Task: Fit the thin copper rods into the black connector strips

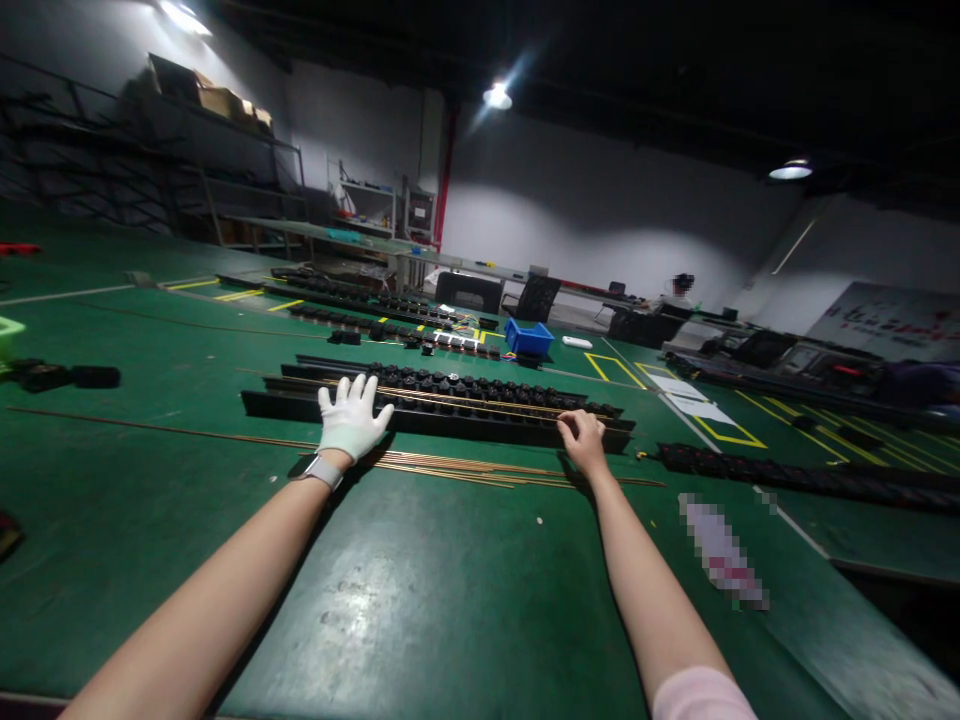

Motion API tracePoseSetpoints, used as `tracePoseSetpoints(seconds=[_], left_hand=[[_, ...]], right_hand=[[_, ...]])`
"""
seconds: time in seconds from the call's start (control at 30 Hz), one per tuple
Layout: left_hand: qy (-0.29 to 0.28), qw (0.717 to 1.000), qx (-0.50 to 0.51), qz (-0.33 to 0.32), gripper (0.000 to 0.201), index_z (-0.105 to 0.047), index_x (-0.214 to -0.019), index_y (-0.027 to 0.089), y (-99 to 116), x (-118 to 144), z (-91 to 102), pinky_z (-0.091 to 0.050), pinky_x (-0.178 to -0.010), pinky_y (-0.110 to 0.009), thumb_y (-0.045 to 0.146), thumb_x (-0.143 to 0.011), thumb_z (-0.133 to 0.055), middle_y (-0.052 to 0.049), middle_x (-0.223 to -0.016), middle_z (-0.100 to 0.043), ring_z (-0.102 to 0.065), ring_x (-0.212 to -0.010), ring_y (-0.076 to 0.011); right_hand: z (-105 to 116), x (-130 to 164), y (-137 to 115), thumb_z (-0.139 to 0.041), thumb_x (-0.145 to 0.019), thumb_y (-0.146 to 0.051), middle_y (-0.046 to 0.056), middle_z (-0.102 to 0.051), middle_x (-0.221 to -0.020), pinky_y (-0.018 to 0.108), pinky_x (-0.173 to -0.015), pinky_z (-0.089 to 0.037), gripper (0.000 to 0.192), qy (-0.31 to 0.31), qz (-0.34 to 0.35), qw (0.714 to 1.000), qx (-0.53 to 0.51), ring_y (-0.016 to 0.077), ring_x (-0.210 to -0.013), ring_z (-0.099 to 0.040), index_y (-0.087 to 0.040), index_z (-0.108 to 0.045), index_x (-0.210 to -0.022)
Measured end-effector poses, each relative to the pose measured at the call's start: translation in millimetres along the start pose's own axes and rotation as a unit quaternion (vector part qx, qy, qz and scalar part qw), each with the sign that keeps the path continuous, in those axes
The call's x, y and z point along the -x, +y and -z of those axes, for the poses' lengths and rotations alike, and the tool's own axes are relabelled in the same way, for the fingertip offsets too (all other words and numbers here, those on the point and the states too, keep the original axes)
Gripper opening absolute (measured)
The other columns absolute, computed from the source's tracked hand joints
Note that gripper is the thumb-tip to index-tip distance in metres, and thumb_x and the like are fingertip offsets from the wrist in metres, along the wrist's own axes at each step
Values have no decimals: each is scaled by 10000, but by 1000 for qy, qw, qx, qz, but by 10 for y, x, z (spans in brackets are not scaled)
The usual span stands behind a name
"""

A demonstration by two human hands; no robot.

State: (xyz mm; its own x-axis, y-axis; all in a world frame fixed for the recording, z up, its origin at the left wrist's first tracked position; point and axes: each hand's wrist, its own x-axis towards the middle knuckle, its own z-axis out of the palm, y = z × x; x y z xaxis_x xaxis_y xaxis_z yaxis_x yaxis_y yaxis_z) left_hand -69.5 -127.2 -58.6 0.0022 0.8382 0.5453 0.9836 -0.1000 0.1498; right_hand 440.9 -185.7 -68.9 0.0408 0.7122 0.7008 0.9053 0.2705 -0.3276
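My left hand (351, 418), in a white glove, lies with fingers spread on the near edge of a long black rail assembly (502, 424). A row of black round parts (480, 385) fills the space between its rails. Thin copper-coloured rods (457, 401) run lengthwise over the assembly, from beside my left hand towards my right. Bare and pinched, my right hand (585, 442) is closed at the right end of these rods; the exact grip is partly hidden by the fingers. More loose copper-coloured rods (442, 466) lie on the green table in front of the assembly.
Behind stand a blue bin (529, 338) and further black strips (352, 318) with wires. Another black strip (795, 472) lies at the right, near white papers (694, 400). Black parts (75, 376) sit at the left. The green tabletop (465, 600) stretches towards me.
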Motion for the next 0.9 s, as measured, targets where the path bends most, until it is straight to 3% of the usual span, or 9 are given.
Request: tracePoseSetpoints(seconds=[0.37,0.9], left_hand=[[-2,1000,6,1,804,-412,-1710,182,-45,-49,-72,-59,-1309,-686,584,-1014,-393,-168,-1770,-395,-292,-1628,-434],[0,999,44,0,845,-428,-1697,157,-102,-95,-165,-30,-1299,-703,598,-977,-389,-196,-1760,-401,-277,-1615,-469]], right_hand=[[-40,-103,96,-583,-1048,-313,94,-727,-1093,405,-1006,-428,188,48,17,999,-5,271,-1068,-627,-231,-749,-1014],[-200,-95,108,-610,-1054,-255,82,-751,-1107,413,-1028,-383,211,84,7,993,82,265,-1073,-596,-258,-821,-1039]])
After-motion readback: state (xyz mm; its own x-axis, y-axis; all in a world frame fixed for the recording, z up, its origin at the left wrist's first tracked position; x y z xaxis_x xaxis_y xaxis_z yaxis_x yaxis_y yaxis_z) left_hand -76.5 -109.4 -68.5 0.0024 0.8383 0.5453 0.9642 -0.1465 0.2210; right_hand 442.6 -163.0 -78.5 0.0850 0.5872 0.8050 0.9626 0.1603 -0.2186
